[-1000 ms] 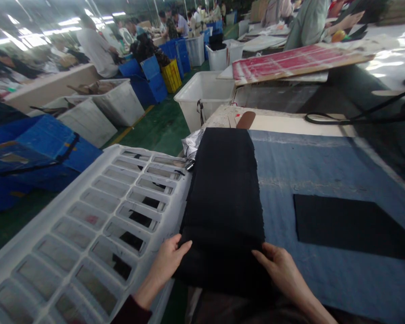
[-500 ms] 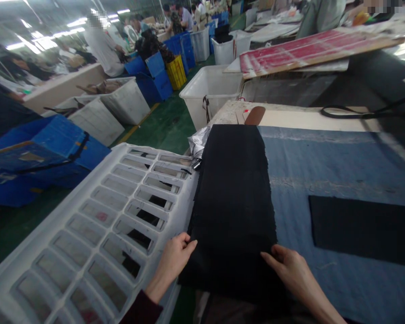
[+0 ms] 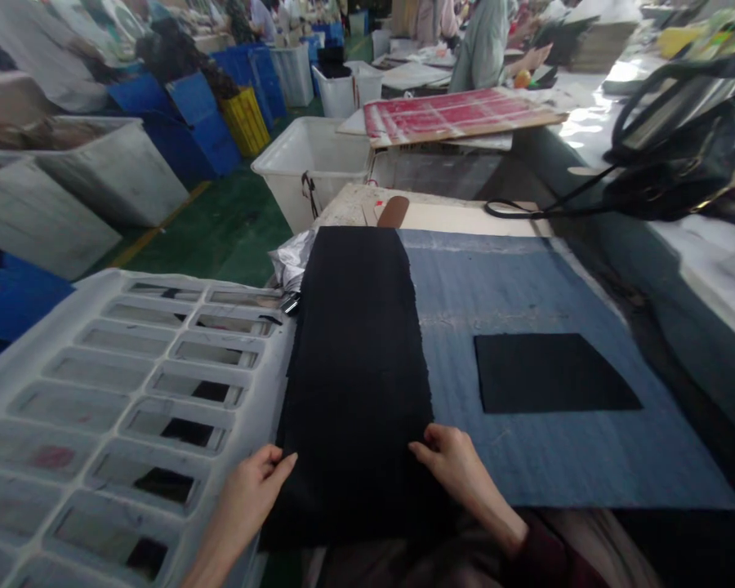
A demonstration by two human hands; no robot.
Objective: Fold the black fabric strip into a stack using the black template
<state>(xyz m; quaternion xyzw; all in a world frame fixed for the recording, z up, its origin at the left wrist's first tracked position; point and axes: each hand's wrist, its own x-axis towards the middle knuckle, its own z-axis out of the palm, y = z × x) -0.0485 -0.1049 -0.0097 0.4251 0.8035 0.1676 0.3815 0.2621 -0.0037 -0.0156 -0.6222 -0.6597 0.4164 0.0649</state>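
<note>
Left hand (image 3: 251, 482) and right hand (image 3: 452, 463) pinch opposite edges of black fabric (image 3: 358, 343) at the left of the blue mat (image 3: 502, 286) — seemingly straightening it, the next move calling for even tension.

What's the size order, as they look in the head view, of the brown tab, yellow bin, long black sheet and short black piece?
1. Long black sheet
2. Short black piece
3. Yellow bin
4. Brown tab
</note>
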